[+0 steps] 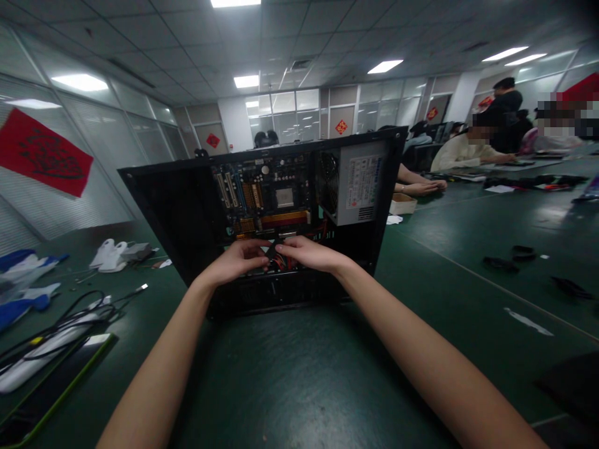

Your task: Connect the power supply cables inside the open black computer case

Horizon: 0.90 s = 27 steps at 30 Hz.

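Note:
An opened black computer case (163, 206) stands before me on the green table. Inside it are a motherboard (274, 187) and, at the upper right, a power supply (362, 184) with its label and fan showing. Both of my hands reach into the lower middle of the case, around a bundle of cables (279, 262) with red and orange wires and a dark part. My left hand (236, 259) curls its thumb and fingers on the bundle's left side. Opposite it, my right hand (309, 252) pinches the dark part. The fingertips are partly hidden.
On the left lie a phone (60, 390), a white power strip (51, 349), black cables, and white and blue plastic bags. A small box (403, 204) stands behind the case on the right. Dark scraps lie on the right side. Other people sit across the table.

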Each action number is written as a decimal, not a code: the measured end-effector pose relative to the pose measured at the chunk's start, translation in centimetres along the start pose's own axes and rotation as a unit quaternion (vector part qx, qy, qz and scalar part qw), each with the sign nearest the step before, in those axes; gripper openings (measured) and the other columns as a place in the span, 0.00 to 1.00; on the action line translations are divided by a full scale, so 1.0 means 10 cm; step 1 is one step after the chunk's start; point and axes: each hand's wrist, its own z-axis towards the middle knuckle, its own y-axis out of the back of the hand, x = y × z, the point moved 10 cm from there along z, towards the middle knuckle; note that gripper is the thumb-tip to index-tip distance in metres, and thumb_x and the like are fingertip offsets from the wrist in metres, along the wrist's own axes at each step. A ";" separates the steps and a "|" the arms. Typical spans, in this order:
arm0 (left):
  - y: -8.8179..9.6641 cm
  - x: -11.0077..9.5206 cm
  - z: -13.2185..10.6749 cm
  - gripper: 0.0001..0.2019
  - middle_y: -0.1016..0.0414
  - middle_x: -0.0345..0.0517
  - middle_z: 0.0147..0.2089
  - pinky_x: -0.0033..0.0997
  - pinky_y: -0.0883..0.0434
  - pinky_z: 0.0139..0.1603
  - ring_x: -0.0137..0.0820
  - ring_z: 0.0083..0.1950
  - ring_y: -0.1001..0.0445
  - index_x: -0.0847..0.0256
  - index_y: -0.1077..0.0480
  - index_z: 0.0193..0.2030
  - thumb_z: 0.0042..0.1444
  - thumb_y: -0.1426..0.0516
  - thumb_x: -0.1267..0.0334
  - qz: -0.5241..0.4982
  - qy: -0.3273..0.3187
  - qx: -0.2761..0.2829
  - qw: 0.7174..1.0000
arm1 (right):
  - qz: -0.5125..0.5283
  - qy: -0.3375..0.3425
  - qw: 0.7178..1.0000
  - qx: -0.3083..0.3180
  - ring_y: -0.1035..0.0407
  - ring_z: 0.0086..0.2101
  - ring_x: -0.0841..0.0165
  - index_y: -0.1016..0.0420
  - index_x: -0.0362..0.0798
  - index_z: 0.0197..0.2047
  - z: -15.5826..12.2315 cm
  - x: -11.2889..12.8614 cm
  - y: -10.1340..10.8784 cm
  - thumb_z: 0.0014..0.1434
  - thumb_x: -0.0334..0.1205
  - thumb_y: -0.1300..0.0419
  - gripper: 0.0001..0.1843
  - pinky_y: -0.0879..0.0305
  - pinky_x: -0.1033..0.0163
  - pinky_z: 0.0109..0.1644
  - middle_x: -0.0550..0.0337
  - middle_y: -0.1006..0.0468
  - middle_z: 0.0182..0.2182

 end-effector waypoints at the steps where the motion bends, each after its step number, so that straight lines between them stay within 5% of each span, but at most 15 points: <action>1: -0.01 0.00 0.00 0.26 0.20 0.47 0.39 0.36 0.28 0.46 0.34 0.40 0.22 0.65 0.32 0.59 0.55 0.37 0.56 0.002 -0.001 0.006 1.000 | 0.002 -0.002 1.000 0.003 0.31 0.33 0.69 0.24 0.43 0.38 0.00 0.00 -0.01 0.67 0.42 0.46 0.14 0.35 0.63 0.41 0.59 0.22 0.31; 6: -0.05 -0.01 -0.01 0.31 0.22 0.44 0.41 0.35 0.29 0.46 0.33 0.42 0.25 0.60 0.34 0.63 0.52 0.35 0.59 0.012 0.000 0.026 1.000 | -0.029 -0.004 0.999 0.020 0.32 0.35 0.70 0.25 0.44 0.35 -0.01 0.02 -0.05 0.68 0.37 0.48 0.13 0.35 0.63 0.45 0.60 0.23 0.33; 13: -0.11 -0.10 -0.03 0.40 0.23 0.43 0.41 0.35 0.31 0.48 0.32 0.43 0.26 0.58 0.46 0.72 0.54 0.36 0.61 0.044 -0.027 0.043 0.998 | -0.056 -0.017 0.998 0.033 0.33 0.33 0.69 0.26 0.44 0.35 0.00 -0.03 -0.07 0.68 0.43 0.47 0.15 0.35 0.63 0.41 0.59 0.24 0.31; 27: -0.10 -0.14 -0.02 0.33 0.23 0.46 0.44 0.38 0.30 0.51 0.36 0.45 0.26 0.61 0.38 0.68 0.56 0.38 0.56 0.131 -0.057 0.020 0.990 | -0.082 -0.003 0.996 0.042 0.32 0.37 0.67 0.24 0.43 0.41 0.02 -0.02 -0.08 0.68 0.45 0.49 0.17 0.36 0.60 0.46 0.57 0.22 0.36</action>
